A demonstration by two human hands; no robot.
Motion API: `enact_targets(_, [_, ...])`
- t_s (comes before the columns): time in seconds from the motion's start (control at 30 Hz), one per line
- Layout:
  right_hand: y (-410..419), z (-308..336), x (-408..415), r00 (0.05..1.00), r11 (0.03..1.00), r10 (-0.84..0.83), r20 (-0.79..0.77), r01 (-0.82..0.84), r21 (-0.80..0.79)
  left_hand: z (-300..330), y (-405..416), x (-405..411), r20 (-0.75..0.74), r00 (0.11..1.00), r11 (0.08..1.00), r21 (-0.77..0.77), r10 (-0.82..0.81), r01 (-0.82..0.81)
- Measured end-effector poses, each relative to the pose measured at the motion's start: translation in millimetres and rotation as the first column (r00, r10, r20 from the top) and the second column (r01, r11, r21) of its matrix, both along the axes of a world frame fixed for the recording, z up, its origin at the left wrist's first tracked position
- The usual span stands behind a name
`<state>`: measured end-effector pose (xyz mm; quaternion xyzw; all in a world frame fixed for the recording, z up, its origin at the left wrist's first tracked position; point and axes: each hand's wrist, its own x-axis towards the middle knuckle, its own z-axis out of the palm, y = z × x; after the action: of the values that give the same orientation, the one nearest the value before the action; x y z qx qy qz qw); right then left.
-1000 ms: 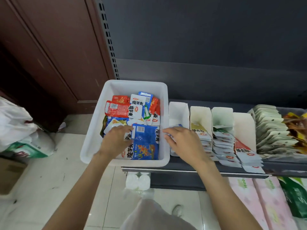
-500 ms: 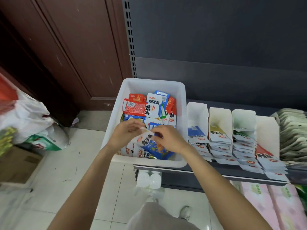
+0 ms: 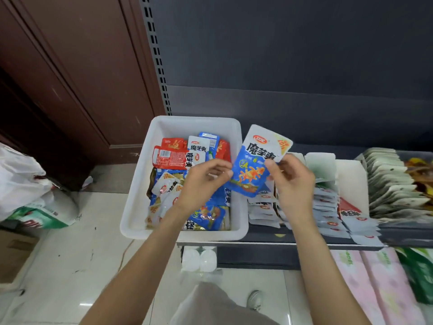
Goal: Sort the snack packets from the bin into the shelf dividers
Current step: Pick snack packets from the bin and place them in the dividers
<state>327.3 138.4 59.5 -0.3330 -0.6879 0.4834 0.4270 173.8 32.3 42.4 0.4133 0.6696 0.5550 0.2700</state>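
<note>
Packet (image 3: 254,166) is up off the bin (image 3: 138,207), at 1 o'clock from the heap, over the leftmost dividers (image 3: 321,160). My right hand (image 3: 294,184) has a pinch grip on its right edge; left hand (image 3: 203,181) pinches the left edge. I'd match it to the blue-printed stack (image 3: 263,202) below at 6 o'clock and slide it in flat, label up. Glossy film pouch, flat and floppy with crimped seams, likely slippery. Bin is smooth white plastic with rounded corners.

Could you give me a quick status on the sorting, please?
Both hands, left and right, pinch one blue packet above the shelf dividers. Bin still full. Path clear.
</note>
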Motion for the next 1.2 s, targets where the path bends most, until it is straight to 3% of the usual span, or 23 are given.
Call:
enact_targets(0.13, [16.9, -2.2, 35.5, 0.988, 0.947, -0.153, 0.000, 0.147, 0.286, 11.4, 34.8, 27.8, -0.144, 0.989, 0.997, 0.056, -0.040, 0.049])
enact_targets(0.27, [24.0, -19.3, 47.0, 0.982, 0.949, -0.186, 0.035, 0.171, 0.264, -0.7, 53.3, 38.7, -0.297, 0.954, 0.998, 0.039, -0.026, 0.039])
enact_targets(0.4, [24.7, -43.8, 43.4, 0.985, 0.970, -0.110, 0.132, 0.077, 0.232, -17.8, 52.8, 37.0, -0.480, 0.873, 0.996, 0.009, 0.084, -0.090])
enact_targets(0.53, [30.4, -61.3, 42.2, 0.899, 0.917, -0.097, 0.428, -0.087, 0.390, -30.9, 47.2, 31.0, -0.633, 0.774, 0.993, -0.064, 0.035, -0.097])
enact_targets(0.67, [32.3, -57.2, 42.0, 0.847, 0.824, -0.141, 0.513, -0.187, 0.535, -41.8, 42.7, 30.8, -0.755, 0.655, 0.990, -0.115, -0.034, -0.081])
enact_targets(0.87, [33.9, -64.1, 32.9, 0.620, 0.757, -0.262, 0.739, -0.343, 0.556, -49.8, 33.3, 29.5, -0.695, 0.706, 0.973, -0.227, -0.136, -0.035])
enact_targets(0.97, [24.3, -47.6, 34.7, 0.685, 0.808, -0.148, 0.714, -0.332, 0.486, -46.6, 14.2, 19.1, -0.599, 0.796, 0.974, -0.220, -0.088, -0.058])
enact_targets(1.1, [3.3, -21.1, 15.2, 0.808, 0.888, 0.073, 0.585, -0.320, 0.331, -50.4, -21.0, -15.8, -0.495, 0.859, 0.938, -0.221, 0.127, -0.266])
enact_targets(1.2, [-12.6, -21.3, -20.1, 0.722, 0.840, 0.238, 0.649, -0.489, 0.235, -59.0, -36.2, -40.6, -0.478, 0.861, 0.857, -0.358, 0.172, -0.370])
